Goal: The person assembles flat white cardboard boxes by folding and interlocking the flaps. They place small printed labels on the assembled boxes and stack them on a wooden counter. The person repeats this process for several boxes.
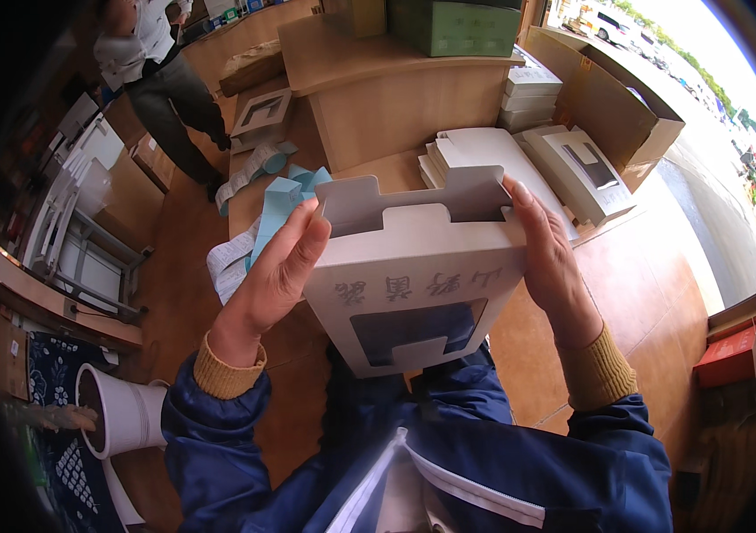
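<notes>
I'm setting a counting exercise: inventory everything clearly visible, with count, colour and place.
held box: 1, white, centre
counter: 1, brown, ahead
green box: 1, green, on counter
lying window boxes: 2, pale, ahead left and right
open carton: 1, brown, ahead right
flat stack: 1, white, before counter
paper: uncountable, blue and white, ahead left
bucket: 1, white, lower left
red box: 1, red, right edge
person: 1, white top, upper left
sleeves: 2, blue, below
left fingers: some hidden, box's left
right fingers: some hidden, box's right
</notes>
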Demonstrator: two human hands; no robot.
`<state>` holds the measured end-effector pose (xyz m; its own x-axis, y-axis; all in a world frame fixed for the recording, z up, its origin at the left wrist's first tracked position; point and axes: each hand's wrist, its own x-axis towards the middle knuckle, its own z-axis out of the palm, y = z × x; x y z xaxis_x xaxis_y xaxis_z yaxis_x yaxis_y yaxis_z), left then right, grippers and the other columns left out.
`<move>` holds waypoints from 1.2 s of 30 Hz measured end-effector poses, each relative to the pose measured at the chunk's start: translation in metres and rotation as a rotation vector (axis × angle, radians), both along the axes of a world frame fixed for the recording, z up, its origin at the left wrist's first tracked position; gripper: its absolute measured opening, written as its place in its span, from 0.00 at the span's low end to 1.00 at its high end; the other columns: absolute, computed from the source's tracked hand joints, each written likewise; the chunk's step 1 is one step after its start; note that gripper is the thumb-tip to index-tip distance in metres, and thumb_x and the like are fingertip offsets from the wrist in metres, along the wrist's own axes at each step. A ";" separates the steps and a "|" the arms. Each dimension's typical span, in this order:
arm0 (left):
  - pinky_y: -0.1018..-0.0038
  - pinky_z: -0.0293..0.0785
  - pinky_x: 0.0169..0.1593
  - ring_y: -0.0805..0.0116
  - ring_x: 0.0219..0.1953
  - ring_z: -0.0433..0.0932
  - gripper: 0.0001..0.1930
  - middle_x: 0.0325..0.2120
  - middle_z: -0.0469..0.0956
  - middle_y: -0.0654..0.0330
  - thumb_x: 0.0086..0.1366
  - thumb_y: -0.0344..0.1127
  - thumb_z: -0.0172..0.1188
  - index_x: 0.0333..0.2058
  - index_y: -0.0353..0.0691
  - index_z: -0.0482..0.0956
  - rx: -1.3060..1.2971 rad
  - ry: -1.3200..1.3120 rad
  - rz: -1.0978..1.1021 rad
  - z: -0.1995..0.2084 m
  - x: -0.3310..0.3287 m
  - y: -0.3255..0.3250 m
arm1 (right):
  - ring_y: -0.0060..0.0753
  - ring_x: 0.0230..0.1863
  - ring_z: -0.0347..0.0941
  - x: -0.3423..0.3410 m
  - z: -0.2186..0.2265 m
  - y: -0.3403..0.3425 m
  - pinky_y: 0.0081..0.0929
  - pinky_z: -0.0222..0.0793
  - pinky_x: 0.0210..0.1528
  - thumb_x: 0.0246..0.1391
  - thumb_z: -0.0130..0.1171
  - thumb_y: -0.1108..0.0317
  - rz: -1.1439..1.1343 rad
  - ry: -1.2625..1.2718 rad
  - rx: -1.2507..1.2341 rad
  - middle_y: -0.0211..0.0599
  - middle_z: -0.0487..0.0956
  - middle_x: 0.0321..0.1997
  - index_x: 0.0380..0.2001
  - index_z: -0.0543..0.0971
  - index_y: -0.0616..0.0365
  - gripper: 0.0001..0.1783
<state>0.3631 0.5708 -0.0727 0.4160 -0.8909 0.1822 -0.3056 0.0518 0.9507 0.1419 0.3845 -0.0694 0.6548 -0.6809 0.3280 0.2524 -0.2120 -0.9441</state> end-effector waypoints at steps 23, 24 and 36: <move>0.72 0.76 0.48 0.66 0.44 0.77 0.14 0.41 0.77 0.57 0.65 0.21 0.46 0.45 0.39 0.77 0.017 0.897 0.008 -0.030 0.018 -0.048 | 0.25 0.34 0.75 0.021 -0.037 -0.035 0.18 0.72 0.34 0.54 0.49 0.76 0.068 0.101 0.517 0.37 0.78 0.39 0.38 0.79 0.63 0.11; 0.74 0.76 0.47 0.67 0.43 0.77 0.12 0.38 0.78 0.58 0.65 0.23 0.47 0.41 0.39 0.79 0.003 0.903 -0.023 -0.032 0.020 -0.046 | 0.22 0.31 0.74 0.022 -0.043 -0.034 0.16 0.71 0.32 0.56 0.50 0.71 0.050 0.053 0.458 0.33 0.78 0.34 0.33 0.80 0.61 0.10; 0.76 0.67 0.55 0.67 0.51 0.73 0.25 0.47 0.75 0.51 0.58 0.32 0.65 0.52 0.26 0.71 0.443 0.489 -0.444 0.017 0.026 -0.032 | 0.41 0.46 0.77 0.005 0.014 -0.048 0.29 0.72 0.51 0.51 0.68 0.56 0.496 0.675 0.085 0.52 0.79 0.50 0.54 0.75 0.66 0.32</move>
